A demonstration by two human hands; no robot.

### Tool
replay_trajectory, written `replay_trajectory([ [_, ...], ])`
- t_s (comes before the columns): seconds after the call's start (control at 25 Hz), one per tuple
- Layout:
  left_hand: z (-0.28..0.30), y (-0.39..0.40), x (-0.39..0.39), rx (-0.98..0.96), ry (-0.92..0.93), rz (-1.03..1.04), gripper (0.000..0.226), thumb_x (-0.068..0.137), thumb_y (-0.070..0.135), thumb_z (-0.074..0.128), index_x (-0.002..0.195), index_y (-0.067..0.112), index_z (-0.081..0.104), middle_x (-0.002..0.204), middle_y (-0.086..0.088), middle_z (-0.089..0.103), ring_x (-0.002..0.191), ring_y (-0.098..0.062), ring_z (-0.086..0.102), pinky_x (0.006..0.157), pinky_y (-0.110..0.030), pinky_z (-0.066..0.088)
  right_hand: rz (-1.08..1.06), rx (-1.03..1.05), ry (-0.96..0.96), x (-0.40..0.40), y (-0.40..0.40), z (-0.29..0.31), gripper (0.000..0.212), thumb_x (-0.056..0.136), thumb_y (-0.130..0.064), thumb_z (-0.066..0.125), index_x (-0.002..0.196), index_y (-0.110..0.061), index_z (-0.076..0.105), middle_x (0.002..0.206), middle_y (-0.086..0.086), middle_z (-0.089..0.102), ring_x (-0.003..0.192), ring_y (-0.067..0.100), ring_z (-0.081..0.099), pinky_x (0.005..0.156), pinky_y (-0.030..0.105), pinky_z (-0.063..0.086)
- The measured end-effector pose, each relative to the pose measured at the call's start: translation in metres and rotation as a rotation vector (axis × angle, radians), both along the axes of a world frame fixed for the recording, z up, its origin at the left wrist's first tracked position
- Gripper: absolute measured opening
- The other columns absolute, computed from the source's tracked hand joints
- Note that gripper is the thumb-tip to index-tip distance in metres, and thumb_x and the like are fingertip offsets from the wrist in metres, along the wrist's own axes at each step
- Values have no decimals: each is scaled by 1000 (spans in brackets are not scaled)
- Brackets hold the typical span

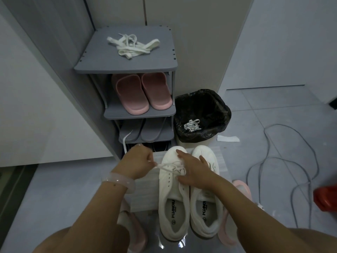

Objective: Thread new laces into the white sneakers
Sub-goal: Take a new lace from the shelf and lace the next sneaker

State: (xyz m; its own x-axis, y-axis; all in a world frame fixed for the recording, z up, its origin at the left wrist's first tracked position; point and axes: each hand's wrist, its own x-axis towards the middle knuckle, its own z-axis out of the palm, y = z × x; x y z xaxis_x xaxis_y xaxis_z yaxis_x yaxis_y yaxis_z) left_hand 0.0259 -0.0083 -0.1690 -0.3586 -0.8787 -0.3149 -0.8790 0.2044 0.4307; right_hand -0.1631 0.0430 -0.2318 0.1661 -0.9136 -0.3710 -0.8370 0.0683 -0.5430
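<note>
Two white sneakers stand side by side on the floor, toes pointing away from me. The left sneaker (173,194) has a white lace (171,167) partly threaded through its front eyelets. My left hand (138,161) is closed around one end of that lace, which it draws out to the left; the lace's loose tail (125,141) rises past the rack. My right hand (195,170) lies flat over the tongue, spanning onto the right sneaker (206,203), fingers spread. A bundle of white laces (132,46) lies on top of the grey shoe rack (102,66).
The rack holds pink slippers (144,92) and grey slippers (142,130). A bin with a black liner (200,114) beside it contains discarded laces. Grey cables (291,161) trail over the floor on the right, near a red object (326,198). A white sheet (144,194) lies under the sneakers.
</note>
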Motion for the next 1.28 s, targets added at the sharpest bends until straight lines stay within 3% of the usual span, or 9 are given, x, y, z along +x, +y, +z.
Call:
replay_trajectory([
  [0.12, -4, 2, 0, 66, -35, -20, 34, 85, 20, 61, 58, 19, 40, 72, 7, 44, 80, -15, 48, 61, -21, 34, -166, -163, 18, -3, 3, 0, 36, 87, -27, 59, 120, -12, 54, 122, 5, 56, 113, 24, 53, 97, 31, 37],
  [0.2, -7, 2, -4, 89, -40, -47, 32, 85, 20, 61, 59, 22, 41, 74, 9, 45, 83, -13, 49, 66, -20, 35, -144, -204, 132, 2, 3, 3, 19, 88, -27, 57, 97, -11, 63, 105, 5, 59, 100, 23, 56, 87, 30, 39],
  [0.48, -17, 8, -19, 159, 8, -166, 16, 87, 23, 60, 95, 10, 64, 103, -2, 57, 94, -13, 48, 76, -21, 34, -249, 108, -127, 1, -5, 10, 33, 92, -15, 43, 66, -32, 52, 83, -11, 60, 89, 13, 55, 98, 35, 37],
  [0.64, -20, 14, -24, 170, -17, -93, 18, 92, 19, 52, 102, 7, 61, 117, -8, 57, 109, -21, 51, 83, -25, 37, -195, 26, -6, 5, 0, 5, 22, 95, -15, 38, 82, -27, 51, 73, -15, 55, 82, 10, 50, 96, 30, 30],
  [0.76, -13, 4, -14, 139, 12, 49, 11, 93, 15, 47, 86, 11, 54, 105, -9, 61, 99, -23, 57, 79, -29, 41, -152, 24, 23, 6, 0, 12, 18, 93, -16, 41, 94, -21, 58, 83, -9, 59, 87, 14, 56, 97, 29, 28],
  [0.88, -5, 2, -9, 164, 9, 46, 25, 94, 14, 46, 69, 19, 44, 92, -3, 60, 86, -18, 55, 72, -25, 38, -58, -94, 141, 4, -1, 12, 8, 88, -13, 46, 85, -19, 50, 87, 2, 62, 87, 22, 57, 77, 30, 35],
  [1.0, -5, 3, -9, 229, -53, 10, 24, 91, 15, 48, 68, 18, 43, 91, -5, 60, 88, -19, 55, 71, -25, 39, -11, -329, 321, 14, 12, 4, 24, 60, -2, 69, 72, -12, 51, 65, 5, 58, 60, 22, 57, 43, 24, 18],
  [1.08, -3, 3, -7, 286, -106, -31, 24, 89, 16, 50, 66, 17, 43, 83, 0, 54, 86, -18, 51, 64, -21, 38, 29, -363, 367, 18, 10, 2, 42, 36, -2, 78, 62, -18, 48, 52, -2, 53, 48, 13, 48, 43, 19, 3],
  [1.28, 4, 2, -5, 310, -152, -59, 25, 89, 16, 50, 65, 19, 43, 86, 1, 49, 86, -15, 47, 59, -16, 33, -16, -314, 313, 10, 10, -1, 18, 86, -2, 43, 100, -15, 43, 80, 8, 56, 72, 19, 41, 59, 28, 25],
])
